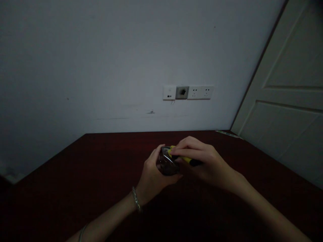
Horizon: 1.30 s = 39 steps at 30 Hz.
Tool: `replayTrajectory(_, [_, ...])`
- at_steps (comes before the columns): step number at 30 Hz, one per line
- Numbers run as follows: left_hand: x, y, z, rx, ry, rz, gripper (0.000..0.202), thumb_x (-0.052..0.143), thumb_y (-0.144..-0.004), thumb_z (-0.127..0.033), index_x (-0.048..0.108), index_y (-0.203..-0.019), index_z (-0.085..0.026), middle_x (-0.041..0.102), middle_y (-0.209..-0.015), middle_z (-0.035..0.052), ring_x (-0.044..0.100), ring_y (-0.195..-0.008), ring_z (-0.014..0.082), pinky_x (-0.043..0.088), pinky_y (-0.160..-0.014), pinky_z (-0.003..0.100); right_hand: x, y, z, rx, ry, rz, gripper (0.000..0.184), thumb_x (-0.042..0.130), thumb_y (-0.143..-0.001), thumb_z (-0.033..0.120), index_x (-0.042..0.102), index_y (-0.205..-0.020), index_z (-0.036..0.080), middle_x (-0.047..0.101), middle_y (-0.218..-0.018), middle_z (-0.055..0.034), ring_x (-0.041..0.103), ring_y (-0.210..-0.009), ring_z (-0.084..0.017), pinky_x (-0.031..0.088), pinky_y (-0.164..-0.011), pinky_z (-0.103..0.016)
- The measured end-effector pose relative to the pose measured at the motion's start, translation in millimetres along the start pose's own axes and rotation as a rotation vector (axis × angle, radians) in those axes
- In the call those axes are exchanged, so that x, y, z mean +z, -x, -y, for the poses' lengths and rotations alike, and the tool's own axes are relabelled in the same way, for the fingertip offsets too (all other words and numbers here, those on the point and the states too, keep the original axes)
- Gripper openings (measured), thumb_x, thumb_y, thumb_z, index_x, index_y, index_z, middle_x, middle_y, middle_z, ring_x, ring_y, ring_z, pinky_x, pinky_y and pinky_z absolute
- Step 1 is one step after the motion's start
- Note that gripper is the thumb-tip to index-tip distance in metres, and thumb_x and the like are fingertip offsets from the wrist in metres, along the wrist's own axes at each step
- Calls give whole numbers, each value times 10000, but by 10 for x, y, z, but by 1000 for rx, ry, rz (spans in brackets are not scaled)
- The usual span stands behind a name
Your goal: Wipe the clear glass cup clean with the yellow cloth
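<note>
here, left grip (153,174) clasping one glossy object (167,166), right grip (205,155) clasping one yellow-black tool (187,159); one bracelet (136,199)

Yellow tool (186,159) partly hidden by right hand (207,159), glossy object (167,164) by left hand (155,174), door (285,84) cropped

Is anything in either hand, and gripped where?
The left hand grips a clear container around its side; the right hand pinches a yellow-and-black tool near the end by the container.
</note>
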State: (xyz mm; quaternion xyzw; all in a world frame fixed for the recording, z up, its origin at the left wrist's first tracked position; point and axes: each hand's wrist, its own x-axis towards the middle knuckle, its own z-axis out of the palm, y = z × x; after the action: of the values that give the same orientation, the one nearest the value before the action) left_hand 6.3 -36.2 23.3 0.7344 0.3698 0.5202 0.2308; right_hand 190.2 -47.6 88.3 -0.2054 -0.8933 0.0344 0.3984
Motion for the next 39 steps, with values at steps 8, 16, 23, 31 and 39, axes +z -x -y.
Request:
replayTrajectory(8, [2,-5,-25,-66,-3,-6,773,829,-529,-287,460,-1198,-174,646,-1062,96,645,-930,257,544,-836,434,-55,-3,70,13,-21,129,413,555,-793,-11,614,-1135,213,640,-1000,-68,556,-952,-188,509,-784,-345])
replayTrajectory(16, [-54,-4,-153,-22,188,126,734,841,-524,-229,495,-1170,-184,631,-1127,89,621,-1010,244,552,-844,376,-23,-41,-52,190,-83,-91,184,594,-858,171,669,-1024,197,657,-951,-59,621,-867,-157,520,-752,-302])
replayTrajectory(23, [-72,-44,-195,-116,467,181,593,807,-571,-188,550,-1105,-193,671,-1049,59,650,-941,217,569,-769,312,-60,0,-57,289,-230,28,342,605,-848,222,577,-1189,226,589,-1192,-70,557,-1100,-193,449,-954,-378])
replayTrajectory(31, [-127,-131,-213,-321,616,171,548,818,-560,-269,564,-1026,-130,686,-973,88,667,-869,215,538,-810,344,113,64,-71,270,-207,85,983,790,-616,221,224,-1417,275,288,-1459,-89,300,-1347,-262,293,-1111,-428])
replayTrajectory(39, [-133,-143,-159,-347,548,182,529,811,-585,-290,574,-1035,-146,688,-969,87,665,-879,220,536,-800,352,400,86,-116,202,-84,-69,1004,772,-624,254,171,-1428,227,267,-1433,-133,290,-1338,-275,306,-1106,-440])
